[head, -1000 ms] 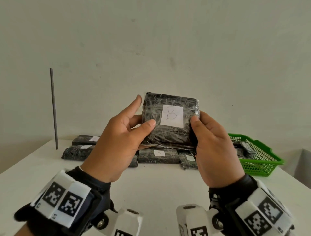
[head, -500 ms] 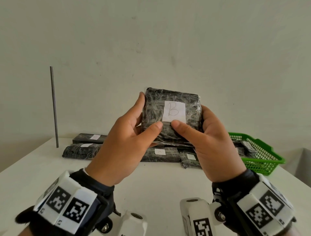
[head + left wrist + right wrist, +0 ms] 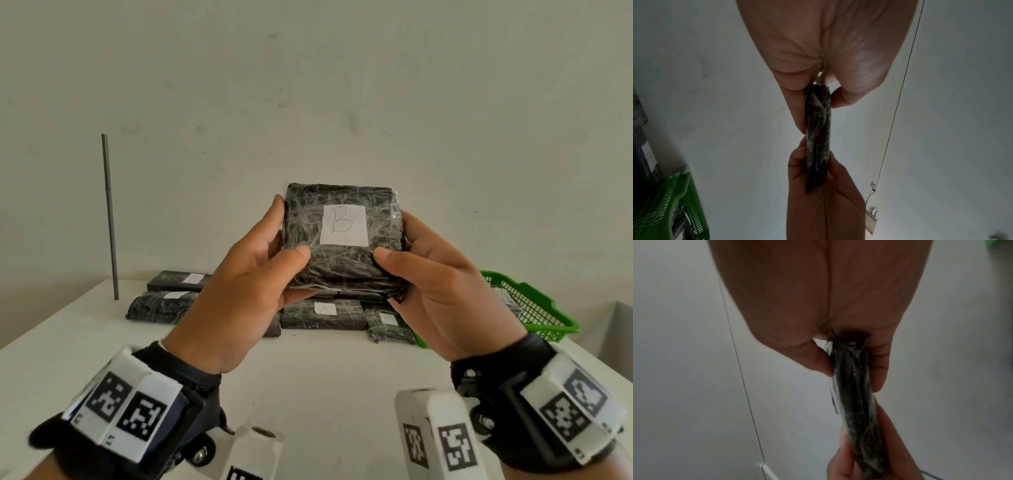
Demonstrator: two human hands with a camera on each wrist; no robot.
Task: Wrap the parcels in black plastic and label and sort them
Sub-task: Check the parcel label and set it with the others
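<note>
I hold a flat parcel (image 3: 342, 263) wrapped in black plastic up in front of me, above the table. A white label (image 3: 344, 225) marked B sits on its near face. My left hand (image 3: 253, 270) grips its left edge, thumb on the front and fingers behind. My right hand (image 3: 431, 274) grips its right edge the same way. The left wrist view shows the parcel (image 3: 818, 134) edge-on, pinched between thumb and fingers of both hands. In the right wrist view the parcel (image 3: 855, 395) is likewise edge-on between both hands.
Several wrapped, labelled parcels (image 3: 322, 313) lie in a row at the back of the white table (image 3: 308, 370). A green basket (image 3: 534, 308) with parcels in it stands at the back right. A thin grey rod (image 3: 109, 216) stands upright at the back left.
The parcel has risen a little and turned squarer to me. My right thumb slid off the front under the label, back to the parcel's lower right corner.
</note>
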